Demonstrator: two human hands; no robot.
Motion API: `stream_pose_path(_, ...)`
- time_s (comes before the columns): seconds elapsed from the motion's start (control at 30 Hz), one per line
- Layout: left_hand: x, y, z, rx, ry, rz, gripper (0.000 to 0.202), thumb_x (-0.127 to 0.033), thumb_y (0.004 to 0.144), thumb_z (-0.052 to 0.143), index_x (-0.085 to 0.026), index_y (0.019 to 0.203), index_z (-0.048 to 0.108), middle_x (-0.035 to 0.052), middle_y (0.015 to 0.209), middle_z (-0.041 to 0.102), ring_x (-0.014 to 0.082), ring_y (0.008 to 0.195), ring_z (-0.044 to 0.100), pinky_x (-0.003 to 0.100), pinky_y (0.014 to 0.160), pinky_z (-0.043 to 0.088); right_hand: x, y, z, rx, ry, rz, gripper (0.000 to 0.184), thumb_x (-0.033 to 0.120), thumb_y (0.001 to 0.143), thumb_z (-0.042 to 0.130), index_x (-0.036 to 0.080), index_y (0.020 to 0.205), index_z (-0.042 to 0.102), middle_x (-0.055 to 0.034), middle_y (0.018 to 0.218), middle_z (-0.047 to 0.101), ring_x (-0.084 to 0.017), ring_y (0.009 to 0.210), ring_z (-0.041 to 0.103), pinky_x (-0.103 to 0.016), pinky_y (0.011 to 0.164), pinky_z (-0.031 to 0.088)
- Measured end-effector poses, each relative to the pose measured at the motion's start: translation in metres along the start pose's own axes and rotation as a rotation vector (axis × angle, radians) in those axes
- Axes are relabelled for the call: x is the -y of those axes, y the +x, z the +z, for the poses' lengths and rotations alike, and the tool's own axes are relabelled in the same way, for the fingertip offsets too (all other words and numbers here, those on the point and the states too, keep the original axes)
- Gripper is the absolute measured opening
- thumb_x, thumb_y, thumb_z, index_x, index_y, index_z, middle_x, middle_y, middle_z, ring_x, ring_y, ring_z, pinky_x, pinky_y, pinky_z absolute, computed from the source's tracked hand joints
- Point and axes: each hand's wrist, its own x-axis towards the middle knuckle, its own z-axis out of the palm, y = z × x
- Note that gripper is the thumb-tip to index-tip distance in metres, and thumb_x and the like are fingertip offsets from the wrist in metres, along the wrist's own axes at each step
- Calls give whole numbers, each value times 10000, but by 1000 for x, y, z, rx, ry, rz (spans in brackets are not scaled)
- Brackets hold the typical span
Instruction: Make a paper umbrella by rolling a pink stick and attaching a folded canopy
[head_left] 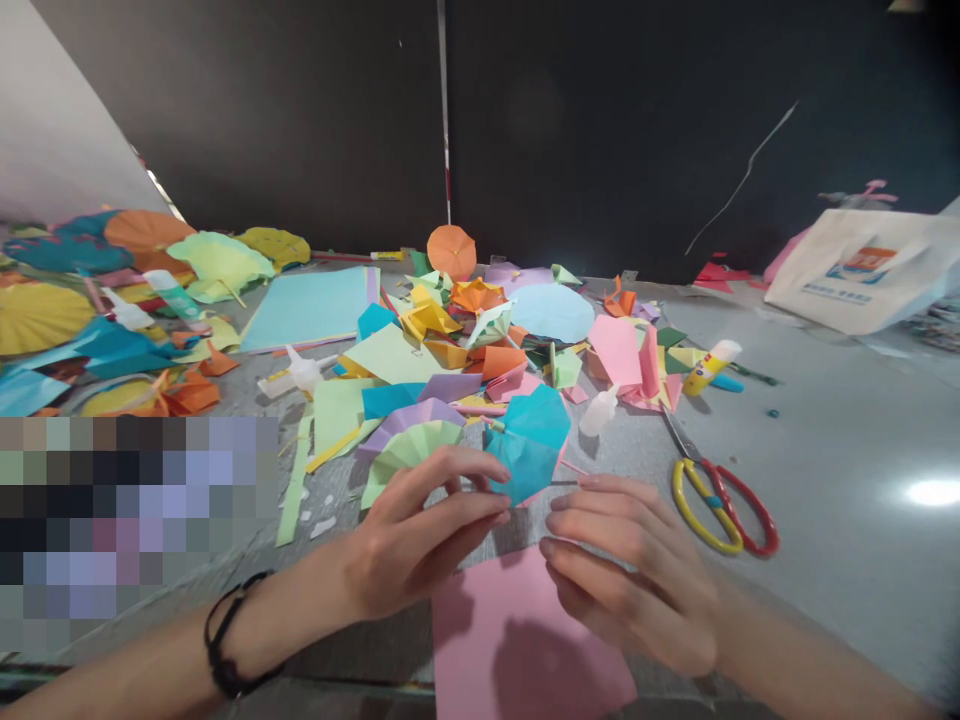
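A blue pleated paper umbrella point(529, 440) tilts in front of me, with a thin pink paper stick point(574, 467) showing at its right edge. My left hand point(431, 525) reaches its lower left edge; index and middle fingers are apart and bent, the thumb hidden. My right hand point(630, 560) has its fingers stretched leftward, the index fingertip close to the stick's end; I see no clear grip. Beneath both hands lies a pink paper sheet point(517, 640). Green point(409, 450) and purple pleated paper pieces point(409, 422) lie beside my left hand.
Scissors point(720, 505) with yellow and red handles lie to the right, near a glue stick point(711, 367) and a small white bottle point(598, 411). Paper scraps point(390, 355) heap across the middle. More paper umbrellas point(221, 262) lie at left; a white bag point(862, 270) stands back right.
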Motion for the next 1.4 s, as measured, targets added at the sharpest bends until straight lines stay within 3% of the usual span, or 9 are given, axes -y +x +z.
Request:
stream_pose_path(0.3,2,7,-4,-34,-4,-24,322,59,944,564,-106,1206,650,146,1192,638,193,1100,643,305,938,561,1,1,-2,0,-11,0,149,65,920,642,133,1022,726,-71,967,793,-182,1010,753,-361,1023,620)
stream_pose_path(0.6,6,14,-1,-154,-19,-146,201,-31,1027,468,-177,959,588,95,1074,651,186,1047,647,335,915,548,-3,3,3,-95,-12,21,172,45,906,584,126,1011,693,-77,918,771,-177,928,752,-366,960,624)
stream_pose_path(0.77,8,17,-2,-209,48,-188,166,-118,1046,514,-197,930,602,85,1054,672,204,1023,666,357,885,571,-12,2,4,-151,-19,70,215,44,898,529,140,1033,667,-90,898,751,-203,878,733,-388,841,621)
stream_pose_path(0.97,10,18,1,-276,99,-192,117,-71,959,664,-171,930,717,85,1077,659,197,998,676,291,778,597,-15,0,4,-139,21,84,251,22,883,533,136,1063,667,-101,936,740,-218,919,720,-404,860,606)
stream_pose_path(1.27,14,15,3,-285,64,-205,146,-50,927,703,-180,963,757,83,1087,632,181,993,679,222,640,587,-13,0,5,-133,18,84,258,43,906,527,169,1092,656,-81,931,739,-219,897,719,-395,808,604)
stream_pose_path(1.4,16,18,4,-256,5,-360,65,-157,964,687,-178,977,747,91,1098,654,185,981,684,209,604,570,-18,-2,9,-183,-38,244,271,40,895,578,194,1107,648,-83,984,717,-225,909,690,-388,789,579)
